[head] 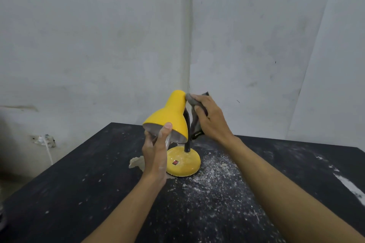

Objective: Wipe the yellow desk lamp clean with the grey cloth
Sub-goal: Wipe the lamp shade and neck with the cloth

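Observation:
The yellow desk lamp [171,116] stands on a black table [79,193], its round dusty base [184,162] with a red switch facing me and a black flexible neck behind. My left hand [157,150] grips the rim of the lamp shade, thumb on the outside, fingers inside the opening. My right hand [209,118] holds the grey cloth [194,108] and presses it against the narrow top end of the shade, just right of it. Part of the cloth hangs down behind the neck.
White dust and crumbs lie scattered over the table to the right of the base [215,179], with a pale lump [136,162] left of it. Grey walls meet in a corner behind. A white plug and cable [46,142] hang at the left wall.

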